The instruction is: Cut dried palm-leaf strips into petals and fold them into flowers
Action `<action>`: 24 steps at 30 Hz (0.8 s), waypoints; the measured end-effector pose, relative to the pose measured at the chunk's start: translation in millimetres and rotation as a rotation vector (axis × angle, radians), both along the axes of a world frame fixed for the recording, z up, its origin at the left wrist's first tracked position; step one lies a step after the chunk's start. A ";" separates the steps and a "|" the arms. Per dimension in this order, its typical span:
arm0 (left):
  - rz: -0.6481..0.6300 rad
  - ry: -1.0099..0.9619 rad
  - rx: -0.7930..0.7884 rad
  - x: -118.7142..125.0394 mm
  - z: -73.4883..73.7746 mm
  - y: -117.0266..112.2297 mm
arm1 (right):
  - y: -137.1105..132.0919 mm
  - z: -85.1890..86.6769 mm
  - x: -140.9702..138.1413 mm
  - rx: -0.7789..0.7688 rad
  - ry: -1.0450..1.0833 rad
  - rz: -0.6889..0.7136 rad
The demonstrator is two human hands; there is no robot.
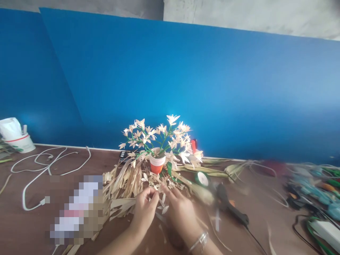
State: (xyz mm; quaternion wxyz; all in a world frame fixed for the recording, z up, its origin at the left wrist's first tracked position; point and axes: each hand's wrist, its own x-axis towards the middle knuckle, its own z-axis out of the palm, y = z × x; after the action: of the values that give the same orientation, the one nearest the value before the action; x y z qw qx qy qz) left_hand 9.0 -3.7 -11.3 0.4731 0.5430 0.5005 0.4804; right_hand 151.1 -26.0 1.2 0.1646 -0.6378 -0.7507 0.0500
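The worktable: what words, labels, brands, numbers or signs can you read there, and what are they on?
None can be read.
White tub: a small green mark under the red band, too small to make out.
Dark object left of the pot: pale marks, too small to read.
Pixelated patch: blocked out, unreadable.
Pot: no lettering that I can make out.

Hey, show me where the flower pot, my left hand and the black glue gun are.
Flower pot [157, 162]: head view, on its white upper wall.
Left hand [145, 204]: head view, on the back of the hand.
Black glue gun [233, 211]: head view, on its handle.
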 end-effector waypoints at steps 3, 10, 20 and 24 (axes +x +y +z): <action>-0.009 0.157 0.093 -5.0 2.4 3.5 | 4.2 7.4 15.6 -0.008 0.203 -0.024; -0.062 0.745 0.365 -18.7 -3.9 16.8 | 3.3 3.5 13.6 -0.275 0.241 -0.040; -0.119 1.016 0.281 -20.4 4.0 10.1 | 2.2 10.0 6.5 -0.358 0.267 -0.102; -0.141 1.053 0.322 -19.8 6.9 8.5 | 7.0 15.9 15.5 -0.463 0.652 -0.054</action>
State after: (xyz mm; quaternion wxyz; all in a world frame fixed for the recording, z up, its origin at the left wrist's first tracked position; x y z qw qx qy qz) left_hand -10.8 4.7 -4.4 0.1010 0.8076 0.5520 0.1815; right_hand 166.6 -19.0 17.0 0.2474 -0.6282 -0.6111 0.4132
